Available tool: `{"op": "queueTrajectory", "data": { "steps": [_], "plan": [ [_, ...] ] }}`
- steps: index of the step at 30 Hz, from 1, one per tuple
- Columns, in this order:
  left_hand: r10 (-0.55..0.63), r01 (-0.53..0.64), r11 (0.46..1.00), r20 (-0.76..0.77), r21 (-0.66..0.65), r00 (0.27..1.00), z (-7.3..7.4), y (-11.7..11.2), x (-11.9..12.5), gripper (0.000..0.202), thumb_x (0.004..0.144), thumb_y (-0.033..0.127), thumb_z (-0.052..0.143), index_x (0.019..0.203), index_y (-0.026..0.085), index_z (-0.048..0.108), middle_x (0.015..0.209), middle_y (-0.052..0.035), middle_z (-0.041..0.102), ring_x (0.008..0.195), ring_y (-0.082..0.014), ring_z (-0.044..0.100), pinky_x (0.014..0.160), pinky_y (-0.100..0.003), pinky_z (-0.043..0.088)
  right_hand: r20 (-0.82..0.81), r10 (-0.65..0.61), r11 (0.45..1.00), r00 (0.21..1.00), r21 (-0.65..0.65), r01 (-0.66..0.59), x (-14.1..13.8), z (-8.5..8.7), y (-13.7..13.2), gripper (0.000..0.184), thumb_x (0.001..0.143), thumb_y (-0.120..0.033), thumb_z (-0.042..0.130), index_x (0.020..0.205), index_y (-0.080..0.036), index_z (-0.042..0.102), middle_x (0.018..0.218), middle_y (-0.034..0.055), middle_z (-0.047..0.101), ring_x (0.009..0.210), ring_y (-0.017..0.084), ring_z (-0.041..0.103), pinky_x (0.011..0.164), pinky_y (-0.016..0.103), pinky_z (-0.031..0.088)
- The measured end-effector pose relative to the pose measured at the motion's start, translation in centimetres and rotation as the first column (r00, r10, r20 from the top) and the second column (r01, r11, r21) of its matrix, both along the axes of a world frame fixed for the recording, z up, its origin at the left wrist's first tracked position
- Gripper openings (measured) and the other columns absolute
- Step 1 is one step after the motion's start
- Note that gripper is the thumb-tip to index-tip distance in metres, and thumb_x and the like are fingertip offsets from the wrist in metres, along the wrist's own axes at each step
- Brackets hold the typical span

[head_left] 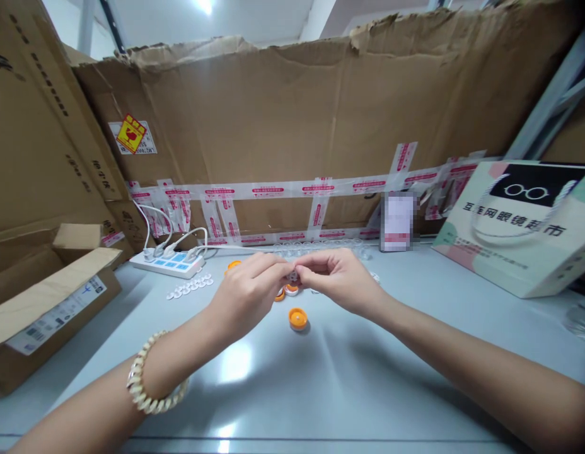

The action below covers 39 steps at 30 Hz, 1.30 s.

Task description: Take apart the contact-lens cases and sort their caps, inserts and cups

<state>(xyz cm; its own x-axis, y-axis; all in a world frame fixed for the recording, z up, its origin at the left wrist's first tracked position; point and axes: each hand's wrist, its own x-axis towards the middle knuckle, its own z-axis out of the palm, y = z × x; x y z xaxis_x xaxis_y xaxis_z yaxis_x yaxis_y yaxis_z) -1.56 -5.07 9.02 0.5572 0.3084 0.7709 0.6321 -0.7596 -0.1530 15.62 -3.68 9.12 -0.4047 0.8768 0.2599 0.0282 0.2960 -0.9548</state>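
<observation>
My left hand (248, 287) and my right hand (337, 277) meet above the middle of the table, fingertips pinched together. Between them is a small greyish-white part (293, 276), mostly covered by the fingers, so its kind cannot be made out. Just below the hands, a round orange cap-like piece (298, 319) rests on the table, its hollow side facing up. Behind the fingers, another orange piece (279, 295) and an orange-and-white one (291, 290) show in part. One more orange piece (233, 265) peeks out beyond my left hand.
Several small white discs (189, 287) lie in rows at left, near a white power strip (167, 263) with plugged cables. Clear round pieces (340, 247) line the back. An open carton (56, 296) is far left; a phone-like object (397, 221) and gift bag (514, 227) stand right.
</observation>
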Motion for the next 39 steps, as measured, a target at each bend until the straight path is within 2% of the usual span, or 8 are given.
{"op": "queueTrajectory", "data": {
  "steps": [7, 13, 19, 22, 30, 33, 36, 39],
  "plan": [
    [0.047, -0.047, 0.999, -0.015, 0.001, 0.999, -0.9, 0.0, 0.0, 0.016, 0.083, 0.009, 0.046, 0.086, 0.017, 0.059, 0.079, -0.0037, 0.065, 0.072, -0.0133, 0.060, 0.066, -0.024, 0.049, -0.047, 0.005, 1.000, 0.999, 0.005, -0.005, -0.5, -1.1, 0.4, 0.015, 0.068, -0.020, 0.059, 0.074, -0.015, 0.072, 0.060, -0.0004, 0.065, 0.061, 0.014, 0.061, 0.062, 0.027, 0.050],
    [-0.116, 0.155, 0.967, 0.191, -0.201, 0.975, -1.3, 0.6, -0.1, 0.010, 0.081, 0.012, 0.052, 0.086, 0.018, 0.058, 0.081, -0.0032, 0.064, 0.074, -0.0130, 0.060, 0.067, -0.024, 0.050, -0.149, 0.010, 0.966, 0.989, -0.252, -0.048, -0.7, -1.7, 1.3, 0.024, 0.056, -0.029, 0.074, 0.073, -0.014, 0.068, 0.057, -0.0004, 0.064, 0.055, 0.013, 0.063, 0.060, 0.027, 0.050],
    [0.034, 0.347, 0.773, 0.580, -0.531, 0.814, -2.7, 0.6, 0.7, 0.012, 0.073, 0.016, 0.064, 0.083, 0.016, 0.058, 0.077, -0.0020, 0.062, 0.070, -0.0130, 0.060, 0.064, -0.024, 0.052, -0.244, 0.043, 0.929, 0.969, -0.347, -0.128, -0.5, -2.3, 1.1, 0.028, 0.058, -0.035, 0.076, 0.069, -0.015, 0.058, 0.058, -0.0020, 0.063, 0.055, 0.010, 0.061, 0.059, 0.024, 0.046],
    [0.103, 0.451, 0.693, 0.697, -0.562, 0.710, -3.6, 0.0, 1.3, 0.014, 0.073, 0.018, 0.064, 0.085, 0.016, 0.057, 0.078, -0.0020, 0.063, 0.071, -0.0132, 0.061, 0.065, -0.025, 0.052, -0.248, 0.002, 0.958, 0.969, -0.277, -0.073, -0.5, -2.5, 0.6, 0.027, 0.060, -0.033, 0.075, 0.068, -0.015, 0.057, 0.057, -0.0031, 0.062, 0.055, 0.008, 0.058, 0.057, 0.022, 0.045],
    [-0.013, 0.225, 0.925, 0.566, -0.307, 0.824, -4.8, -0.4, 1.3, 0.014, 0.073, 0.019, 0.066, 0.085, 0.017, 0.058, 0.081, -0.0027, 0.062, 0.075, -0.0136, 0.057, 0.070, -0.027, 0.048, -0.287, -0.071, 0.871, 0.955, -0.485, -0.081, 0.6, -3.1, -0.3, 0.019, 0.063, -0.027, 0.072, 0.067, -0.015, 0.058, 0.059, -0.0014, 0.062, 0.052, 0.005, 0.055, 0.057, 0.018, 0.045],
    [0.040, 0.224, 0.904, 0.593, -0.364, 0.804, -5.1, 0.0, 0.8, 0.013, 0.076, 0.019, 0.063, 0.088, 0.017, 0.058, 0.085, -0.0033, 0.061, 0.079, -0.0137, 0.057, 0.071, -0.026, 0.048, -0.245, -0.270, 0.906, 0.931, -0.392, 0.159, 2.5, -4.3, 2.0, 0.020, 0.062, -0.030, 0.071, 0.069, -0.016, 0.058, 0.058, -0.0006, 0.063, 0.051, 0.007, 0.054, 0.054, 0.019, 0.045],
    [0.094, 0.315, 0.824, 0.661, -0.472, 0.744, -5.4, 0.4, 0.4, 0.016, 0.078, 0.023, 0.060, 0.093, 0.016, 0.059, 0.090, -0.0048, 0.060, 0.082, -0.0140, 0.057, 0.074, -0.027, 0.051, -0.124, -0.423, 0.904, 0.898, -0.125, 0.409, 4.7, -5.8, 5.4, 0.025, 0.063, -0.036, 0.068, 0.074, -0.015, 0.062, 0.061, 0.0008, 0.064, 0.054, 0.010, 0.056, 0.056, 0.023, 0.046],
    [0.144, 0.394, 0.751, 0.713, -0.531, 0.686, -5.7, 0.7, 0.3, 0.020, 0.077, 0.025, 0.062, 0.094, 0.016, 0.061, 0.091, -0.0048, 0.060, 0.083, -0.0143, 0.058, 0.074, -0.026, 0.052, 0.060, -0.479, 0.877, 0.876, 0.082, 0.474, 6.0, -7.3, 7.8, 0.025, 0.067, -0.038, 0.061, 0.075, -0.015, 0.066, 0.065, 0.0040, 0.066, 0.059, 0.015, 0.058, 0.059, 0.028, 0.047]
  ]
}}
